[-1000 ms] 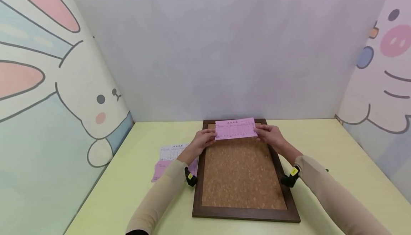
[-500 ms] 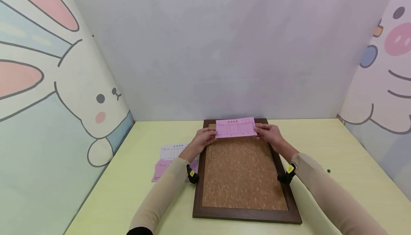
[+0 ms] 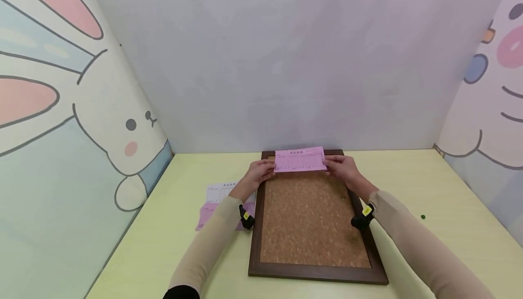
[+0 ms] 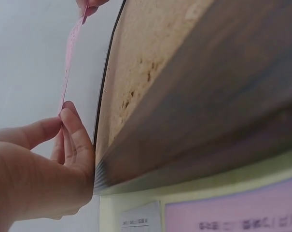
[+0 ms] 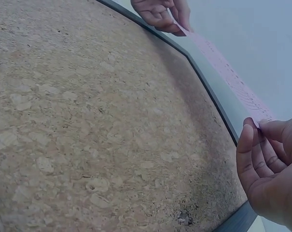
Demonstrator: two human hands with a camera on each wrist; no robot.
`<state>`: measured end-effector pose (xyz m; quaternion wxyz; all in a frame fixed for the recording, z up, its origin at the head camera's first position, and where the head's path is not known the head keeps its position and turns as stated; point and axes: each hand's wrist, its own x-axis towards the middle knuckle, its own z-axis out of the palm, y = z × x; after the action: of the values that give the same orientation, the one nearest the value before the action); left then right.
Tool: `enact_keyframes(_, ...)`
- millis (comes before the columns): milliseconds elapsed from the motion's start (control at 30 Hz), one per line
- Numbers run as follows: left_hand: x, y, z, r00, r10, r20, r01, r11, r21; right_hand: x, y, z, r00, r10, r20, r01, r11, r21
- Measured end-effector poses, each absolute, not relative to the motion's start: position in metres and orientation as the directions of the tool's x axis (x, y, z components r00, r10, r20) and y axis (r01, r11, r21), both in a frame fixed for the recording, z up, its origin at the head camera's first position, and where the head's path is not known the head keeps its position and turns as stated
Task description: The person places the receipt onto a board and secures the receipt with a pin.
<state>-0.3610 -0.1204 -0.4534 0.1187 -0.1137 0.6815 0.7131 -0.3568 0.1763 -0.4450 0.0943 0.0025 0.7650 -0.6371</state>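
A pink printed paper slip (image 3: 299, 159) is stretched between both hands over the top end of a cork board (image 3: 312, 222) with a dark brown frame. My left hand (image 3: 260, 173) pinches the slip's left edge between thumb and fingertips. On the opposite edge, my right hand (image 3: 343, 169) pinches it the same way. Both wrist views show the slip (image 4: 70, 58) held up off the cork, with a gap beneath it. The left hand (image 4: 44, 164) is close beside the board's frame; whether it touches cannot be told.
Left of the board lie a white printed slip (image 3: 216, 193) and a pink slip (image 3: 207, 213), partly hidden by the left forearm. A small green object (image 3: 422, 216) sits on the table (image 3: 408, 172) at right. A grey wall (image 3: 278, 63) stands behind the board.
Both hands keep their pinch on the pink slip, which stays over the board's top end. The head view has shifted slightly; little else differs.
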Motion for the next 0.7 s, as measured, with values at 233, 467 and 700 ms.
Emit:
enact_keyframes(233,-0.3626,-0.1184,-0.4487,-0.945,0.017,-0.326,-0.327,-0.021,0.945,-0.3607,0.1776,-0.4456,-0.979,-0.105,-0.174,0.152,0.185,-0.971)
enact_keyframes(467,-0.3657,-0.1147,-0.4478,-0.942,0.018,-0.334,-0.334,-0.003,0.942,-0.3605,0.1805,-0.4435,-0.975,-0.118,-0.190,0.169,0.167,-0.971)
enact_keyframes(700,-0.3677,-0.1146,-0.4495,-0.944,0.024,-0.329,-0.329,-0.005,0.944,-0.3616,0.1855,-0.4453,-0.958,-0.164,-0.233,0.218,0.105,-0.970)
